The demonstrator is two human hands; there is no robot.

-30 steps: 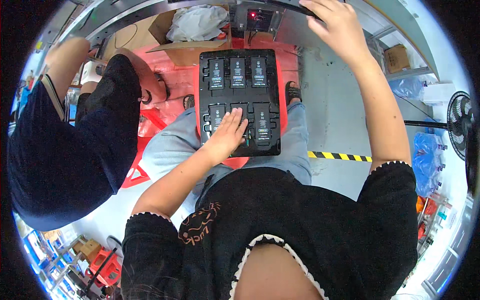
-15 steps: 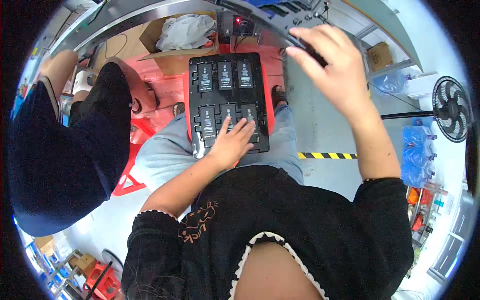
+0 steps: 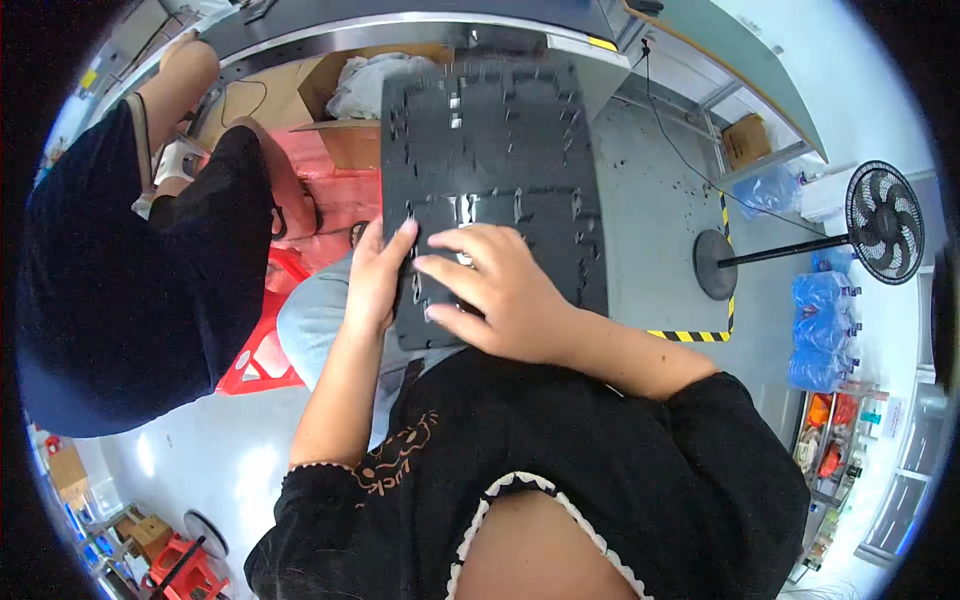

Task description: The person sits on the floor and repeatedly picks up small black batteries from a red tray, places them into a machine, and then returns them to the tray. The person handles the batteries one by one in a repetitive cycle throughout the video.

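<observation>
Plainly, the fingers of the right hand (image 3: pixel 495 290) lay spread and flat across the near end of a black moulded tray (image 3: pixel 495 190), pressing down on it instead of curling round anything. The left hand (image 3: pixel 378 280) sat at the tray's left edge, thumb and fingertips closed over the rim in a light pinch. Between the two, the tray rested on the person's lap, its near end over the thighs and its far end reaching toward a grey workbench (image 3: pixel 400 25).

Its upper face showed rows of shallow recesses and small slots, glossy where the light caught them, and the recesses looked vacant, though the glare made that hard to confirm. Judged by its thin walls and sheen, it seemed a light plastic piece, stiff enough to keep its shape yet likely to flex if lifted by one corner. The smooth surface would probably slip under a flat palm, so the long side rims looked the safer places to grip, one hand to each.

Beyond the tray stood a cardboard box (image 3: pixel 345 110) with pale wrapping in it. To the left sat another person in dark clothes (image 3: pixel 130 290), near a red plastic stool (image 3: pixel 265 350). Off to the right a standing fan (image 3: pixel 885 225) stood on the grey floor beside yellow-and-black floor tape (image 3: pixel 690 335)
</observation>
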